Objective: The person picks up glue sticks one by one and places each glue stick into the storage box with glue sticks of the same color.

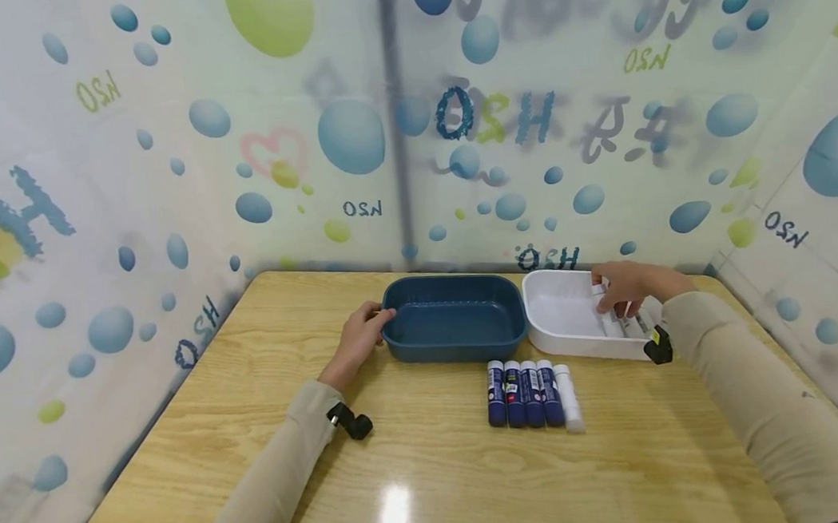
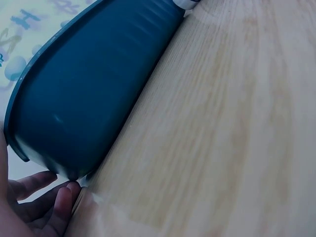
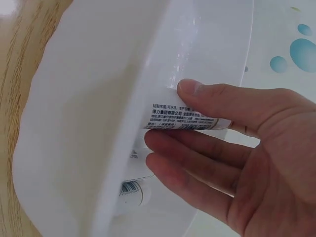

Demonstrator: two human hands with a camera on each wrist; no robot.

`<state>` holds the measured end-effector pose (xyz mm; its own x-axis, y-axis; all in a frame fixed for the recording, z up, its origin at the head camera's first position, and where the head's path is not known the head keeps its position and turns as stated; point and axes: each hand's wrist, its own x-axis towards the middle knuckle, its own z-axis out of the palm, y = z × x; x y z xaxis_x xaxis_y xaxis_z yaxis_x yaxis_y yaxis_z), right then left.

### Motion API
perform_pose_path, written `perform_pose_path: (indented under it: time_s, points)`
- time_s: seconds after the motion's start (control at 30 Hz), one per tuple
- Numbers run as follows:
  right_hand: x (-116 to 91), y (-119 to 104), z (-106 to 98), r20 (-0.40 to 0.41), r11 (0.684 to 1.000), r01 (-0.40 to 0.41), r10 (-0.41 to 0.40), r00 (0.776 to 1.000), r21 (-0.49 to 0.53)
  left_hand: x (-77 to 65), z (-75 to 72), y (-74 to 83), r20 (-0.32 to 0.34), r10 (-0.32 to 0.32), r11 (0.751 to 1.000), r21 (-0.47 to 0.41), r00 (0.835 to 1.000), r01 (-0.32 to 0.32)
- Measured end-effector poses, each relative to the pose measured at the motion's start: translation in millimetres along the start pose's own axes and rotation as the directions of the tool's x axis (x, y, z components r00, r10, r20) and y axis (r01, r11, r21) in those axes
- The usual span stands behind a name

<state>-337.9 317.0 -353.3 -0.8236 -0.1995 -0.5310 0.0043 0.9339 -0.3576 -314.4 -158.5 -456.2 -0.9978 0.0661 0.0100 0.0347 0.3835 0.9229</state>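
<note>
My left hand (image 1: 355, 341) grips the left end of a dark blue plastic bin (image 1: 461, 353), its thumb at the rim. In the left wrist view, curled fingers (image 2: 61, 210) are at the bin's lower corner. My right hand (image 1: 625, 282) reaches into a white plastic bin (image 1: 557, 305) beside the blue one. Between thumb and fingers it pinches a white glue stick (image 3: 170, 112) with printed text. More white glue sticks (image 3: 132, 192) lie in the same bin below that hand, partly hidden by the bin's wall.
Several dark blue glue sticks (image 1: 514, 396) and one white glue stick (image 1: 568, 400) lie side by side on the wooden table (image 1: 433, 485), in front of the bins. A patterned curtain (image 1: 301, 221) hangs behind the table and along both sides.
</note>
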Motion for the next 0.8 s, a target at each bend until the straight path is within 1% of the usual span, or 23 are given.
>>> perform_pose_path:
  time_s: [0.27,0.47,0.8]
  points:
    - [2.2,4.3,3.8,0.023,1.000,0.011,-0.012,1.000,0.018,0.1,0.6,-0.7,0.000,0.001,1.000,0.003,1.000,-0.001]
    - [2.3,5.5,4.1,0.000,1.000,-0.002,0.002,1.000,0.014,0.6,1.1,-0.5,-0.014,0.010,1.000,-0.002,1.000,-0.010]
    - [2.7,9.0,10.3,0.019,1.000,-0.009,0.009,1.000,-0.001,0.1,1.9,0.7,-0.027,0.010,1.000,-0.001,1.000,-0.010]
